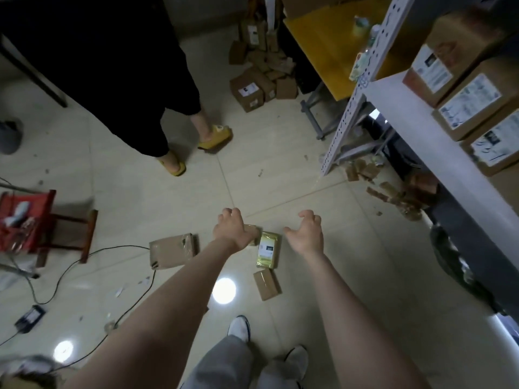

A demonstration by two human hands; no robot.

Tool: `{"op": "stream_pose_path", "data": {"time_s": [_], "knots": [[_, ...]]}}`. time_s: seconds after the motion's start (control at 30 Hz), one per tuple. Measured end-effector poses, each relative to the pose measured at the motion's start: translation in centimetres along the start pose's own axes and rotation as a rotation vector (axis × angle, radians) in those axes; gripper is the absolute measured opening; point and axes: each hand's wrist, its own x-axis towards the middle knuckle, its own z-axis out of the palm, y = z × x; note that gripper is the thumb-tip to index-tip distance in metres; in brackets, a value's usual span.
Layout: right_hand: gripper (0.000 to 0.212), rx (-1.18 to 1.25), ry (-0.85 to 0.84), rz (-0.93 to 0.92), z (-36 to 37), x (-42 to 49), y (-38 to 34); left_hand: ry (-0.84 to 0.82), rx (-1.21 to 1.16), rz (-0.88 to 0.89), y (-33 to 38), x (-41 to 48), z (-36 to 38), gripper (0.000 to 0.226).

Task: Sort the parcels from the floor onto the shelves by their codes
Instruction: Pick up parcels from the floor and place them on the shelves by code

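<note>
Several parcels lie on the tiled floor below me. A yellow parcel (269,250) with a white label lies between my hands. A small brown box (266,284) sits just below it, and a flat brown parcel (172,250) lies to the left. Another small brown parcel (254,231) is mostly hidden under my left hand (233,228), whose fingers hang loosely curled over it; whether it touches it is unclear. My right hand (306,234) hovers to the right of the yellow parcel with fingers spread and bent, holding nothing. Labelled boxes (471,108) stand on the grey shelf (398,108) at the right.
Another person's legs in yellow slippers (214,137) stand ahead. A pile of brown boxes (261,82) sits at the back by a yellow table (323,49). A red stool (28,220) and black cables (118,249) lie on the left. Cardboard scraps (393,192) lie under the shelf.
</note>
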Motion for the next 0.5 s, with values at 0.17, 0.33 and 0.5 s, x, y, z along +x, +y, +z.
{"op": "stream_pose_path", "data": {"time_s": [0.17, 0.33, 0.5], "knots": [[0.055, -0.004, 0.038, 0.033, 2.9, 4.3, 5.9, -0.071, 0.062, -0.069, -0.1, 3.8, 8.8, 0.087], [0.053, 0.036, 0.065, 0.035, 8.6, 9.4, 11.9, -0.080, 0.087, -0.129, -1.7, 8.3, 19.1, 0.087], [0.049, 0.145, 0.060, 0.026, 17.0, 13.8, 18.3, -0.084, 0.136, -0.160, -5.0, 14.1, 29.5, 0.069]]}}
